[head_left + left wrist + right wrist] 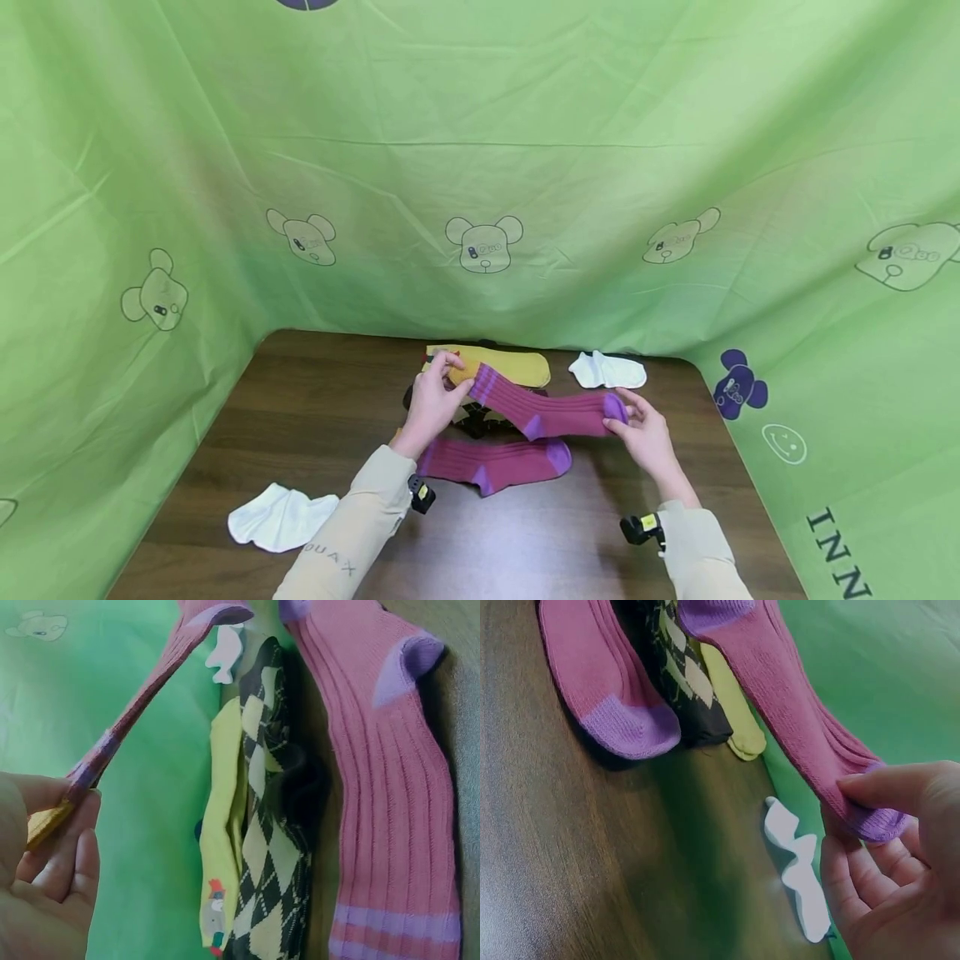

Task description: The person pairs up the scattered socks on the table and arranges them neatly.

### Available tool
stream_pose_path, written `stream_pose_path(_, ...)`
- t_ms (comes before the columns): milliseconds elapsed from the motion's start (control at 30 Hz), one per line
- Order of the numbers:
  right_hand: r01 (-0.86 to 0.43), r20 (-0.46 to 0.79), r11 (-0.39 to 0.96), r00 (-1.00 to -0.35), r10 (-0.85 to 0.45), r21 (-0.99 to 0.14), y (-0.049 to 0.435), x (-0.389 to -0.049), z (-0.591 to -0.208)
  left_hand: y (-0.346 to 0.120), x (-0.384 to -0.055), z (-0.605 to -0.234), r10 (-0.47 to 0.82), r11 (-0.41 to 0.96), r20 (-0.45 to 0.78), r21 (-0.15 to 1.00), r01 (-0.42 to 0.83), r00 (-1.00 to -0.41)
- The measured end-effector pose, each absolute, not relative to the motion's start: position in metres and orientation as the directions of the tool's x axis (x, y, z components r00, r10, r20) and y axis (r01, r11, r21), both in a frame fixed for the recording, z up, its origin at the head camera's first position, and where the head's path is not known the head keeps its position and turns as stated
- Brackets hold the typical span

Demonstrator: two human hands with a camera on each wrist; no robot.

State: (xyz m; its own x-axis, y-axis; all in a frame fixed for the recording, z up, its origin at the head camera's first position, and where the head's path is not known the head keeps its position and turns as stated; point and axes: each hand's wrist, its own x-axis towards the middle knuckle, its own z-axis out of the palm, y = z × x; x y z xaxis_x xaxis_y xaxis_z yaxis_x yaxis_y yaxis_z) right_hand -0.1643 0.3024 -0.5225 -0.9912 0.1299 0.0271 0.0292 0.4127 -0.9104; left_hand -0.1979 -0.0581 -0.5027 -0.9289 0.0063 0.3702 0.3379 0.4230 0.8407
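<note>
A magenta ribbed sock (555, 412) with purple heel and toe is stretched above the table between both hands. My left hand (433, 402) pinches its orange cuff (46, 823) between thumb and fingers. At the other end, my right hand (643, 437) pinches the purple toe (877, 823). A matching magenta sock (498, 463) lies flat below it, its cuff end partly hidden by my left wrist in the head view. Behind the held sock are argyle socks (259, 825) in black and cream, partly covered in the head view, and a yellow pair (510, 365).
One white sock (609, 371) lies at the back right of the brown table (315, 400). Another white sock (281, 518) rests at the front left, beside my left sleeve. Green printed cloth (390, 292) hangs around the back and sides.
</note>
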Motion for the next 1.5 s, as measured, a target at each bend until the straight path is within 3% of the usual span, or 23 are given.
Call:
stream_pose_path(667,0.001,0.030,0.330,-0.996,0.088,-0.944,0.289,-0.160,-0.516,-0.079,-0.194,-0.504,0.054,0.501,0.266,0.827,0.257,-0.962)
stream_pose_path(1000,-0.020,0.039,0.210,-0.995,0.088,-0.977,0.279,-0.157,-0.510,-0.094,-0.188,-0.506,0.006,0.515,0.281,0.822,0.244,-0.960)
stream_pose_path(1300,-0.004,0.000,-0.047,-0.997,0.078,-0.999,0.267,-0.153,-0.512,-0.106,-0.186,-0.513,-0.017,0.531,0.285,0.815,0.232,-0.958)
stream_pose_path(1500,0.035,-0.043,-0.072,-0.993,0.106,-0.997,0.263,-0.154,-0.517,-0.110,-0.182,-0.515,-0.018,0.506,0.242,0.839,0.200,-0.970)
